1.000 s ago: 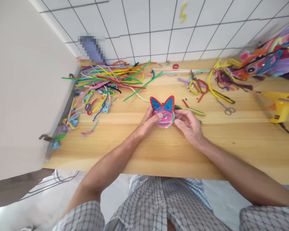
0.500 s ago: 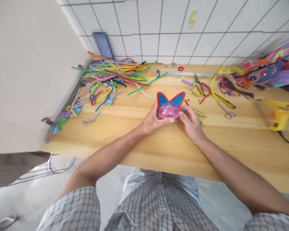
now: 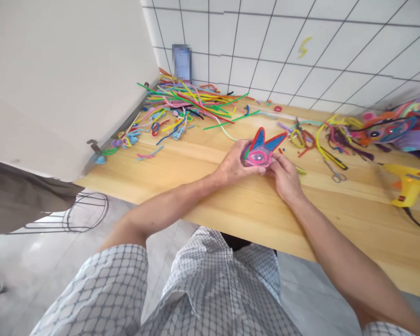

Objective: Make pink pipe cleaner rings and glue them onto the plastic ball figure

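Between my hands, just over the wooden table [image 3: 196, 191], is a small pipe-cleaner animal head [image 3: 259, 157]. It has a purple face, a pink-rimmed eye facing me, and two upright blue ears edged in red. My left hand [image 3: 235, 162] wraps round its left side, thumb along the bottom. The fingertips of my right hand [image 3: 285, 175] pinch its lower right edge. A bit of green shows at the head's left side. The back of the head and some fingers are hidden.
Loose pipe cleaners [image 3: 196, 100] lie heaped at the back left, below a blurred phone [image 3: 182, 63]. Orange-handled scissors [image 3: 306, 139], small grey scissors [image 3: 337, 175] and a corded yellow glue gun [image 3: 407, 184] lie to the right. Colourful plush-like crafts [image 3: 402, 126] stand at the far right.
The animal head has turned sideways in my hands, so one eye shows where two did before. My view has swung left, shifting the table's things rightward in the picture.
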The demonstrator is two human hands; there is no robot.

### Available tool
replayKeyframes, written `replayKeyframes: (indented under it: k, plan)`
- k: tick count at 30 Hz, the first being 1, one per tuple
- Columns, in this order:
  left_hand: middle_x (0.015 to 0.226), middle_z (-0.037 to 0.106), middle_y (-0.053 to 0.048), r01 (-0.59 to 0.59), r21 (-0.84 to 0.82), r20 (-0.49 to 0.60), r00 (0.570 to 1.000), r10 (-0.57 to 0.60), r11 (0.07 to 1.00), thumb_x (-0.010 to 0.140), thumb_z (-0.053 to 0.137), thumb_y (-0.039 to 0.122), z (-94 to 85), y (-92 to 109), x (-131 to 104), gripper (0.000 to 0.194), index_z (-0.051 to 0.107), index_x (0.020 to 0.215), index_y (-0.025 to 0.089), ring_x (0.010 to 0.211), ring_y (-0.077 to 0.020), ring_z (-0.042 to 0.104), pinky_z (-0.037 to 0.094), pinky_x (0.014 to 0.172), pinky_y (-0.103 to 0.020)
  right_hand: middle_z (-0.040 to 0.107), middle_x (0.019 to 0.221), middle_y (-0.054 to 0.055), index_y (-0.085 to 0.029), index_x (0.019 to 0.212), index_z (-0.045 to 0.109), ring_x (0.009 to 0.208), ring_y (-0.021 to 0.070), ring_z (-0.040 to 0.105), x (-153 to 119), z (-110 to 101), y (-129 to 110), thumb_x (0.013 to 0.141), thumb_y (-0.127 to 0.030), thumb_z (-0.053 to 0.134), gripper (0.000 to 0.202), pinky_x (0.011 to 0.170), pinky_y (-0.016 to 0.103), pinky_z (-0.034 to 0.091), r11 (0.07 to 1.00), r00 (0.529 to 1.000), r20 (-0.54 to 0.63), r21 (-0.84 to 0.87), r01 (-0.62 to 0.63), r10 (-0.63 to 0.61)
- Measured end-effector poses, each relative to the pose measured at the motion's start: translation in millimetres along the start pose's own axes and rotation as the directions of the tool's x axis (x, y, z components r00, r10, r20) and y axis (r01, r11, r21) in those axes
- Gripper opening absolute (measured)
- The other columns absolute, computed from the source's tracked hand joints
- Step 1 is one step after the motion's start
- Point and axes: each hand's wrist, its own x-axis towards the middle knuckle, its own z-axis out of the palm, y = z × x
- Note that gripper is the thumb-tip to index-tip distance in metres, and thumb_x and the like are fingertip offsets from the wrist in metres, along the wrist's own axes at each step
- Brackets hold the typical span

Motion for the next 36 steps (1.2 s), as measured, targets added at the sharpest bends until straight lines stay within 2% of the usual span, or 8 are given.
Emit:
replayKeyframes:
  k: [6, 12, 18, 28, 36]
  plan:
    - [0.139, 0.07, -0.015, 0.1, -0.187, 0.078, 0.993, -0.086, 0.977, 0.08, 0.093, 0.06, -1.0, 3.0, 1.1, 0.085, 0.056, 0.143, 0.018, 0.126, -0.0316, 0.072, 0.063, 0.104, -0.044, 0.082, 0.088, 0.002, -0.029, 0.107, 0.077, 0.074, 0.0225, 0.077, 1.1, 0.2, 1.3, 0.086, -0.064, 0.086, 0.042, 0.067, 0.038, 0.068, 1.0, 0.999, -0.048, 0.03, 0.006, -0.005]
    - [0.134, 0.072, -0.014, 0.192, -0.266, 0.14, 0.977, -0.159, 0.945, 0.077, 0.093, 0.067, -5.0, 10.7, 1.6, 0.089, 0.054, 0.141, 0.019, 0.12, -0.0298, 0.074, 0.063, 0.097, -0.039, 0.079, 0.083, 0.001, -0.028, 0.107, 0.075, 0.072, 0.0214, 0.076, 1.5, -0.6, 4.3, 0.091, -0.066, 0.082, 0.041, 0.065, 0.036, 0.066, 0.999, 0.998, -0.039, -0.004, 0.049, -0.05]
    - [0.132, 0.072, -0.012, 0.22, -0.301, 0.167, 0.97, -0.176, 0.928, 0.076, 0.091, 0.075, -8.1, 9.1, 0.8, 0.091, 0.055, 0.138, 0.02, 0.12, -0.03, 0.074, 0.064, 0.1, -0.042, 0.078, 0.081, 0.0, -0.028, 0.106, 0.076, 0.072, 0.021, 0.075, -0.1, 2.4, -0.4, 0.088, -0.071, 0.083, 0.047, 0.063, 0.035, 0.065, 0.997, 0.996, -0.045, -0.005, 0.082, -0.082]
    - [0.13, 0.072, -0.01, 0.213, -0.349, 0.194, 0.969, -0.152, 0.913, 0.079, 0.092, 0.069, -9.2, 5.8, 0.6, 0.081, 0.055, 0.134, 0.022, 0.12, -0.0277, 0.071, 0.06, 0.107, -0.044, 0.079, 0.087, 0.002, -0.029, 0.111, 0.074, 0.075, 0.0222, 0.073, -6.0, 4.5, -9.7, 0.091, -0.075, 0.079, 0.051, 0.064, 0.037, 0.063, 0.993, 0.992, -0.061, -0.038, 0.111, -0.114]
    - [0.14, 0.071, -0.012, 0.224, -0.368, 0.238, 0.961, -0.141, 0.903, 0.082, 0.091, 0.064, -11.3, 4.1, 0.9, 0.081, 0.054, 0.14, 0.023, 0.13, -0.0318, 0.07, 0.055, 0.116, -0.051, 0.077, 0.09, 0.002, -0.029, 0.111, 0.072, 0.076, 0.0219, 0.071, -7.2, 5.3, -13.5, 0.091, -0.074, 0.078, 0.05, 0.065, 0.037, 0.061, 0.993, 0.991, -0.073, -0.038, 0.11, -0.113]
